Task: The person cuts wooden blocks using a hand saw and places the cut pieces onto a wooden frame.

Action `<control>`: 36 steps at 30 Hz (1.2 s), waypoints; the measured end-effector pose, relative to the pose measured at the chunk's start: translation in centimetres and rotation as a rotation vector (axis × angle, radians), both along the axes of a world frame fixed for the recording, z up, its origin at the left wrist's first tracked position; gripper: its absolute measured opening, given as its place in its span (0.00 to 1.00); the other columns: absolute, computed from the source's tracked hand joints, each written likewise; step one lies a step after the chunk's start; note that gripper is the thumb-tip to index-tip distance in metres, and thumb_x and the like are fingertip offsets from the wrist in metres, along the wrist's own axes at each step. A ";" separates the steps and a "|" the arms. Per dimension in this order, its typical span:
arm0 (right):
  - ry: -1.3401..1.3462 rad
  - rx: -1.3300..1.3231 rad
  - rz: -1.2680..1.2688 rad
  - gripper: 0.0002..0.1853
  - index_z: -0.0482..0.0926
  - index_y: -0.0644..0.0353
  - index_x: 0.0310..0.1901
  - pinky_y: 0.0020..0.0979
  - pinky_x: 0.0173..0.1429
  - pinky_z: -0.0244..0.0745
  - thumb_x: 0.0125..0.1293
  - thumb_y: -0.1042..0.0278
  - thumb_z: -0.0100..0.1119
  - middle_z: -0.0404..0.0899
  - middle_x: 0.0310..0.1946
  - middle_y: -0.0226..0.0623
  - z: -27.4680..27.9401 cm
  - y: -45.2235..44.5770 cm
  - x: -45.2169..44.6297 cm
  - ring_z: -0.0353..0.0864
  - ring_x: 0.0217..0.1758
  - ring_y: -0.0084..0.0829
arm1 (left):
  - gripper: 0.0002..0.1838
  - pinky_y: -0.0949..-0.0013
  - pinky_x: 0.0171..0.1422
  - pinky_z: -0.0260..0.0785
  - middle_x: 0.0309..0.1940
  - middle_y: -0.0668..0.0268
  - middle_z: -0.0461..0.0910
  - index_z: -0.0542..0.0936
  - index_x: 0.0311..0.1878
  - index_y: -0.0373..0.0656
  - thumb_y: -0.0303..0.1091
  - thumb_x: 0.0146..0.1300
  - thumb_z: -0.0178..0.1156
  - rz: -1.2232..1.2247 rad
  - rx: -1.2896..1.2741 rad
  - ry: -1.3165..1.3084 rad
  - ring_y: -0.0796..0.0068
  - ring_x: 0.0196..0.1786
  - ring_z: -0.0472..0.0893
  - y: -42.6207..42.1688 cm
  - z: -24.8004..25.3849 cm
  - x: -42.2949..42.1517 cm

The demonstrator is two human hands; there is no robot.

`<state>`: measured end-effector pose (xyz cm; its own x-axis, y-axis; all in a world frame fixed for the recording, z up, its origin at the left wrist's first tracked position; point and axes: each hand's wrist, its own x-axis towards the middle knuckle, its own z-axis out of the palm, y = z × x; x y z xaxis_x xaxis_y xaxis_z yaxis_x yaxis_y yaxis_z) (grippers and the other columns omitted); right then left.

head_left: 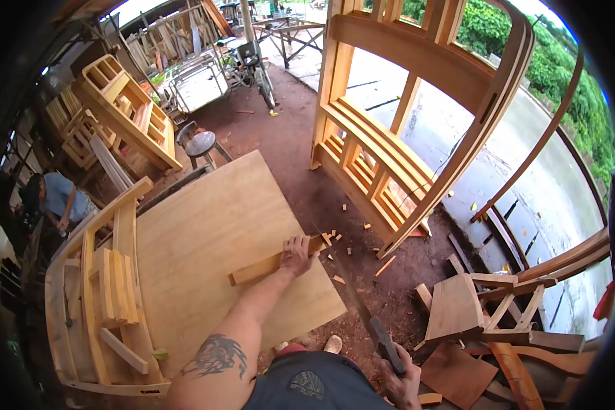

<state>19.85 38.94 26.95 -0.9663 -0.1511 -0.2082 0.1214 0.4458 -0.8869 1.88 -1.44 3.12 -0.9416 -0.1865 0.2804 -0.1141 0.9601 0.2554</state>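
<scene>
My left hand (297, 256) presses down on a short length of wood (256, 269), its fingers bent over it near the far end. The piece lies on a plywood sheet (212, 225), with its far end at the sheet's right edge. My right hand (402, 381) is closed around the dark handle of a handsaw (357, 298). The saw's long blade slants up and left to the wood's end beside my left hand. Whether its teeth are in the wood, I cannot tell.
Wood offcuts (336, 234) litter the dirt floor. A tall wooden frame (324, 102) stands ahead right. A slatted frame with stacked wood blocks (113, 287) lies at left. Wooden parts (458, 307) are piled at right. A stool (201, 143), motorcycle (254, 65) and crouching person (65, 198) are farther off.
</scene>
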 end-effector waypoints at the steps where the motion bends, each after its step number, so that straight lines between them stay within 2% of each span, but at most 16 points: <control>1: -0.010 -0.001 -0.012 0.25 0.83 0.55 0.67 0.35 0.53 0.83 0.69 0.66 0.75 0.90 0.45 0.35 0.8 -0.3 0.1 0.85 0.44 0.30 | 0.32 0.48 0.66 0.67 0.55 0.55 0.78 0.76 0.63 0.43 0.51 0.63 0.73 0.014 -0.011 0.005 0.52 0.61 0.78 0.2 -0.3 0.0; 4: -0.274 -0.017 -0.075 0.24 0.83 0.57 0.66 0.30 0.49 0.83 0.71 0.66 0.75 0.90 0.46 0.34 -0.4 1.3 0.3 0.85 0.43 0.22 | 0.30 0.46 0.67 0.66 0.58 0.55 0.78 0.75 0.64 0.43 0.50 0.66 0.70 0.023 0.014 -0.020 0.51 0.62 0.78 0.8 -0.1 0.3; 7: -0.048 -0.065 -0.063 0.23 0.83 0.58 0.66 0.27 0.44 0.82 0.71 0.68 0.75 0.90 0.43 0.31 -1.5 1.6 1.0 0.83 0.39 0.18 | 0.27 0.45 0.67 0.66 0.60 0.54 0.78 0.74 0.64 0.43 0.48 0.69 0.66 0.047 -0.008 -0.027 0.49 0.61 0.78 2.0 1.1 1.5; 10: 0.039 -0.028 -0.041 0.24 0.83 0.59 0.66 0.26 0.42 0.80 0.71 0.68 0.75 0.89 0.42 0.31 -2.3 2.3 1.7 0.82 0.39 0.17 | 0.25 0.45 0.67 0.66 0.61 0.53 0.78 0.74 0.65 0.43 0.47 0.71 0.62 -0.005 0.045 -0.001 0.47 0.62 0.78 1.0 -0.7 1.2; 19: 0.087 -0.008 -0.032 0.23 0.84 0.56 0.65 0.26 0.27 0.74 0.71 0.66 0.76 0.84 0.27 0.27 -2.6 2.9 2.8 0.77 0.23 0.15 | 0.22 0.46 0.65 0.68 0.53 0.55 0.78 0.75 0.56 0.46 0.35 0.61 0.72 -0.033 0.103 0.076 0.50 0.60 0.77 0.2 2.3 1.0; 25: 0.060 -0.029 -0.057 0.23 0.84 0.56 0.65 0.26 0.27 0.74 0.70 0.66 0.76 0.84 0.27 0.28 -4.0 4.6 3.5 0.78 0.23 0.16 | 0.24 0.47 0.64 0.68 0.54 0.57 0.77 0.75 0.58 0.47 0.35 0.60 0.72 -0.095 0.044 0.081 0.51 0.61 0.76 0.9 0.5 1.5; 28: 0.304 0.000 -0.007 0.22 0.83 0.57 0.65 0.25 0.27 0.74 0.71 0.67 0.75 0.85 0.29 0.29 -5.0 5.1 3.7 0.78 0.24 0.16 | 0.25 0.47 0.64 0.68 0.54 0.56 0.76 0.75 0.59 0.46 0.35 0.60 0.72 -0.019 0.055 0.085 0.51 0.61 0.76 2.0 0.6 1.8; 31: 0.058 -0.037 -0.036 0.22 0.83 0.58 0.65 0.27 0.31 0.79 0.72 0.70 0.74 0.88 0.35 0.31 -4.5 5.5 4.2 0.82 0.28 0.18 | 0.25 0.48 0.64 0.67 0.53 0.56 0.76 0.74 0.58 0.46 0.35 0.59 0.72 0.015 0.075 0.061 0.51 0.61 0.75 2.3 0.8 1.8; 34: -0.139 -0.011 -0.053 0.22 0.82 0.61 0.65 0.30 0.46 0.85 0.71 0.72 0.73 0.90 0.44 0.34 -2.3 5.6 4.1 0.87 0.40 0.23 | 0.24 0.49 0.65 0.66 0.53 0.55 0.75 0.74 0.56 0.46 0.35 0.58 0.73 0.015 0.061 0.060 0.51 0.62 0.74 2.4 0.4 1.5; 36: -0.009 -0.030 -0.014 0.23 0.82 0.63 0.66 0.32 0.56 0.83 0.71 0.73 0.73 0.90 0.49 0.36 -1.8 6.7 4.1 0.87 0.48 0.26 | 0.24 0.48 0.65 0.66 0.53 0.55 0.74 0.74 0.55 0.45 0.36 0.58 0.73 0.018 0.038 0.043 0.51 0.62 0.74 3.0 0.0 1.8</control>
<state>23.99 45.63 25.10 -0.9664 -0.1442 -0.2126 0.1354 0.4176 -0.8985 3.66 1.61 3.11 -0.9252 -0.2150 0.3128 -0.1197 0.9474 0.2969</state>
